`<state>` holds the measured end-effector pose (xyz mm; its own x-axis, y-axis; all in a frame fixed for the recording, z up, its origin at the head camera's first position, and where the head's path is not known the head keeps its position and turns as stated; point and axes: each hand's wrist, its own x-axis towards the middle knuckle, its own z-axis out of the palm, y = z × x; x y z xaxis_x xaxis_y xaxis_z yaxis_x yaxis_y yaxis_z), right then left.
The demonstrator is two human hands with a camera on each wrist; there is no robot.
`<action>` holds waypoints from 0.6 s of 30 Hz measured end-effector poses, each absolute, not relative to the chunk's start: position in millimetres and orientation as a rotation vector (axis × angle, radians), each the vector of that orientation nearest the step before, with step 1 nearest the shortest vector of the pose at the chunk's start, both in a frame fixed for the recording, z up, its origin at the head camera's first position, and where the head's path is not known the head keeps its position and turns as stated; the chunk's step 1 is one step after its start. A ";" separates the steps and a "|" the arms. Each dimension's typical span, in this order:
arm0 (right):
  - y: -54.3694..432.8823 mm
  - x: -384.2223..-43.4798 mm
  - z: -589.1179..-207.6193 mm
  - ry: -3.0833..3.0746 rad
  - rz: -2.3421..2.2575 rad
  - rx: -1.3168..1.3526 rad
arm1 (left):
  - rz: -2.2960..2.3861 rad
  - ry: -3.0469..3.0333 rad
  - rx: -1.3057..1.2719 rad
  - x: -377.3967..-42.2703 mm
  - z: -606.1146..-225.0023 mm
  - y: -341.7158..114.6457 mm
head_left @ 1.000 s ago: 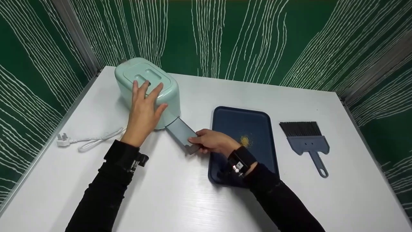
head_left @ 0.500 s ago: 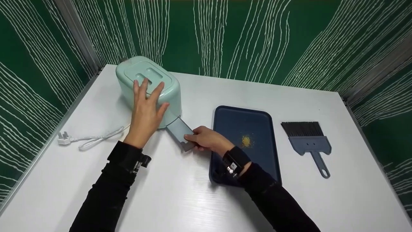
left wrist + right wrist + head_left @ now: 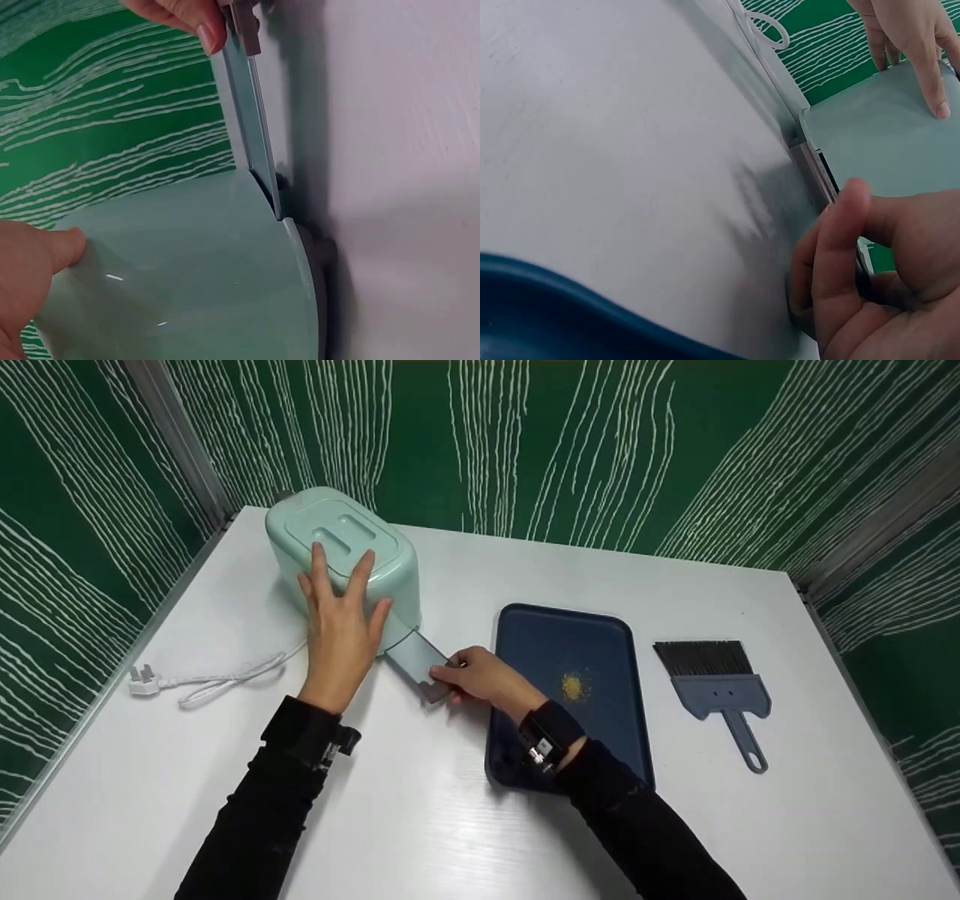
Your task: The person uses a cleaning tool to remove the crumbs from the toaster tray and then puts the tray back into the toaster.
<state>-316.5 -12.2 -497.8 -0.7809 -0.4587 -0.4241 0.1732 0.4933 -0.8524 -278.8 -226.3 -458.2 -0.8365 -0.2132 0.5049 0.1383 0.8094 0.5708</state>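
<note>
A mint-green toaster (image 3: 341, 547) with a slotted lid stands at the back left. Spread over its near side and top edge, my left hand (image 3: 337, 637) touches it with fingers mostly straight; its thumb shows against the shell in the left wrist view. From the toaster's lower front end a flat grey crumb tray (image 3: 412, 658) sticks out partway, its inner part hidden inside. My right hand (image 3: 484, 679) pinches the tray's dark outer end (image 3: 245, 28) between thumb and fingers. Curled fingers (image 3: 836, 262) of that hand hide much of the tray in the right wrist view.
A dark blue serving tray (image 3: 562, 634) lies under my right forearm, bearing a small pile of yellowish crumbs (image 3: 572, 687). Farther right rests a grey hand brush (image 3: 720, 694) with black bristles. The toaster's white cord and plug (image 3: 144, 681) lie left, near the table edge.
The crumb tray has slid a little into the toaster, and my right hand has moved with it, up and left. My left hand's fingers have shifted slightly on the toaster.
</note>
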 end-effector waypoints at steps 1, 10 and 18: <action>-12.2 -316.7 -497.8 2.110 -1.312 -0.220 | -0.822 -2.433 0.064 -278.7 -458.4 -226.4; -12.6 -320.5 -497.3 2.006 -1.405 -0.129 | -0.834 -2.421 0.116 -276.6 -463.1 -231.4; -14.6 -323.3 -501.8 2.114 -1.354 -0.142 | -0.936 -2.403 0.127 -274.6 -467.4 -233.0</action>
